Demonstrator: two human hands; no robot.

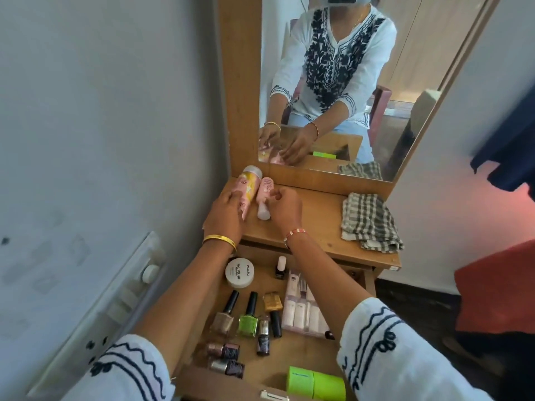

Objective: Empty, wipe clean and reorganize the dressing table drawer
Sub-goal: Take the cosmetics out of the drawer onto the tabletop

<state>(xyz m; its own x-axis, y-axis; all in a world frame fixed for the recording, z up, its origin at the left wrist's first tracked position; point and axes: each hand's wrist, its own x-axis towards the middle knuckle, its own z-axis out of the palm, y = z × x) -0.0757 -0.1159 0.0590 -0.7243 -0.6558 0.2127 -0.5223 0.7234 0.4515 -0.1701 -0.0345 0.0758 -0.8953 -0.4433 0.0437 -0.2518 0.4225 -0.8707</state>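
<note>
Both hands are up on the dressing table top [324, 224], close to the foot of the mirror [341, 82]. The left hand [224, 217] has its fingers curled round a pink can [249, 188] with a grey cap, which lies tilted on the wood with its cap toward the mirror frame. The right hand [285, 209] sits just beside a smaller pink bottle [265, 198] with a white cap, its fingers bent toward the bottle; whether they actually pinch it is hard to tell from this angle. The two containers lie side by side, almost touching. To the right on the same surface, well apart from the hands, is a folded checked cloth [370, 222]. Below the arms the drawer [304, 351] stands pulled out and is still full: a round white jar [239, 272] at the back left, a small dark bottle with a white cap [280, 267] beside it, a green nail polish bottle [249, 315] among several other polish bottles lying flat, a clear pack of white tubes [301, 308] toward the right, and a bright green container [315, 383] at the front edge.
</note>
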